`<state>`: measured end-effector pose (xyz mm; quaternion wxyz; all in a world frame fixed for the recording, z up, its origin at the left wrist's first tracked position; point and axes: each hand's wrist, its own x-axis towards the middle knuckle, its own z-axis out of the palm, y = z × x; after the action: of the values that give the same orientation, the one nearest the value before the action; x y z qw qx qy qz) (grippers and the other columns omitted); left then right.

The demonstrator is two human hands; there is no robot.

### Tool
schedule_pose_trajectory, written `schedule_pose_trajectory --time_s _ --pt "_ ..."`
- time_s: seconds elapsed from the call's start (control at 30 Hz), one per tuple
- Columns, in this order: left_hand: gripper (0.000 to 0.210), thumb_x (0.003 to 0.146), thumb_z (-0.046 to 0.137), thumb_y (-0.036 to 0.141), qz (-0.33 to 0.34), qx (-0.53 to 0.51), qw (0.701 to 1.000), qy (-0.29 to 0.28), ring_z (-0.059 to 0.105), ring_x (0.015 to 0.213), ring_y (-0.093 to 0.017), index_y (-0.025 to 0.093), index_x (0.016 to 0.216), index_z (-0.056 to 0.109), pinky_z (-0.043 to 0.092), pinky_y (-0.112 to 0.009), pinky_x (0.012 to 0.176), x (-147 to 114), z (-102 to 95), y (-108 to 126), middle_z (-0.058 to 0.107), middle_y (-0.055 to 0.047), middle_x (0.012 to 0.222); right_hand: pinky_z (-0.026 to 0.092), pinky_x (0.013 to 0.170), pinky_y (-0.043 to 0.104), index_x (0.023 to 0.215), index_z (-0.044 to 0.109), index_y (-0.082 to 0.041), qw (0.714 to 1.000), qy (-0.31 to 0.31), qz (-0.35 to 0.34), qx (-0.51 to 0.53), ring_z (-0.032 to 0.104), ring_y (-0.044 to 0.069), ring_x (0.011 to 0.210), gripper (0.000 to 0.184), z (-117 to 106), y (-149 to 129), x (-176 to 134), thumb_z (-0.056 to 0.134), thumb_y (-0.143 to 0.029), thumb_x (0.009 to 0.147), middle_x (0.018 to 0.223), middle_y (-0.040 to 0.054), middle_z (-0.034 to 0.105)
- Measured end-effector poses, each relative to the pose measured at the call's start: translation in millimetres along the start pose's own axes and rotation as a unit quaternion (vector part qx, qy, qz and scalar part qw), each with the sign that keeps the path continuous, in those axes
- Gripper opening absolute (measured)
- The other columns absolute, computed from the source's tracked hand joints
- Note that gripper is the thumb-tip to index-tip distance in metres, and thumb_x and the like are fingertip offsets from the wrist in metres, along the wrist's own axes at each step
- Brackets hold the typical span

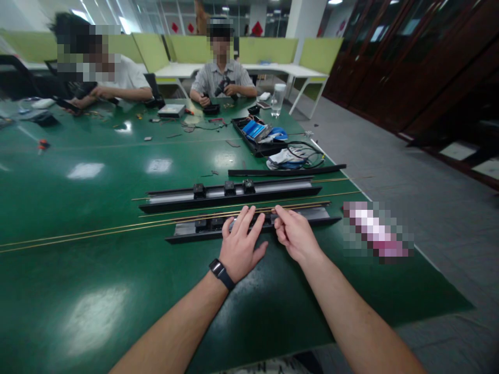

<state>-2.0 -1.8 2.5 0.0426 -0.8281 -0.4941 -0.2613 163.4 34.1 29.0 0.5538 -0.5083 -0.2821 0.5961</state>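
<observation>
While reaching in from the near side of the green table point(97, 322), wears a watch point(222, 274) on the left wrist and rests the left hand point(240, 245) over the near rail point(195, 237), fingers spread and tips over the rods point(156, 223), probably to stop any rolling. With the right hand point(295, 229), pinches the rods between thumb and forefinger, other fingers curled in, likely for finer control; cannot tell how many. Has the rods lying lengthwise along the far side of the near rail and running well out to the left, perhaps for want of table to the right. Has black blocks point(200, 225) in the near rail's trough, partly hidden by the hands. Beyond, has a lone rod point(339, 195), then the far rail point(234, 199), laid parallel, apparently for easy reach, with three blocks point(230, 188) seated in it. Farther, to the right, has a black strip point(286, 171), then gloves point(283, 158) beside a loaded tray point(253, 150), seemingly put out of the way. At the far side, faces a left co-worker point(130, 77) and a middle co-worker point(222, 74), both with hands busy.
</observation>
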Motion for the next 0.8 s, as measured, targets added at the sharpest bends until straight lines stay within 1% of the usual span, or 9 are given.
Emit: schedule_pose_trajectory --time_s 0.2,0.43,0.57,0.67,0.8 --pt "0.066 0.09 0.059 0.045 0.003 -0.002 1.0 0.005 0.028 0.15 -0.028 0.025 0.151 0.041 0.022 -0.048 0.116 1.3 -0.5 0.2 0.033 -0.01 0.162 0.018 0.025 0.014 0.087 0.063 -0.015 1.0 -0.005 0.003 0.002 0.036 0.004 0.028 0.034 1.1 -1.8 -1.4 0.079 -0.044 0.077 0.052 -0.0056 0.055" --pt "0.066 0.09 0.059 0.046 0.002 -0.001 1.0 0.01 0.03 0.149 -0.029 0.026 0.15 0.042 0.022 -0.048 0.116 0.9 -1.0 0.0 0.034 -0.011 0.161 0.018 0.025 0.014 0.084 0.06 -0.017 1.0 0.017 -0.006 0.021 0.037 0.004 0.029 0.031 1.2 -3.1 -3.2 0.077 -0.042 0.079 0.052 -0.0063 0.054" --pt "0.066 0.091 0.058 0.045 0.002 -0.002 1.0 0.006 0.03 0.15 -0.028 0.025 0.151 0.041 0.023 -0.048 0.116 0.7 -1.8 0.4 0.034 -0.01 0.161 0.018 0.025 0.014 0.084 0.059 -0.018 1.0 0.017 -0.01 0.022 0.037 0.004 0.028 0.032 1.2 -3.3 -3.0 0.077 -0.043 0.078 0.051 -0.0061 0.054" --pt "0.067 0.09 0.06 0.045 0.003 -0.002 1.0 0.007 0.031 0.149 -0.03 0.025 0.151 0.041 0.024 -0.049 0.115 0.7 -1.9 0.6 0.035 -0.011 0.16 0.018 0.025 0.014 0.083 0.059 -0.018 1.0 0.013 -0.008 0.016 0.037 0.005 0.028 0.035 0.8 -2.5 -1.8 0.078 -0.046 0.077 0.051 -0.0053 0.055" --pt "0.067 0.09 0.06 0.045 0.002 -0.001 1.0 0.005 0.03 0.149 -0.03 0.025 0.151 0.041 0.024 -0.049 0.115 1.0 -1.7 1.0 0.034 -0.011 0.161 0.018 0.025 0.014 0.083 0.06 -0.017 1.0 -0.003 -0.005 -0.003 0.037 0.004 0.028 0.037 0.2 -1.8 -0.9 0.081 -0.046 0.075 0.054 -0.0046 0.057"
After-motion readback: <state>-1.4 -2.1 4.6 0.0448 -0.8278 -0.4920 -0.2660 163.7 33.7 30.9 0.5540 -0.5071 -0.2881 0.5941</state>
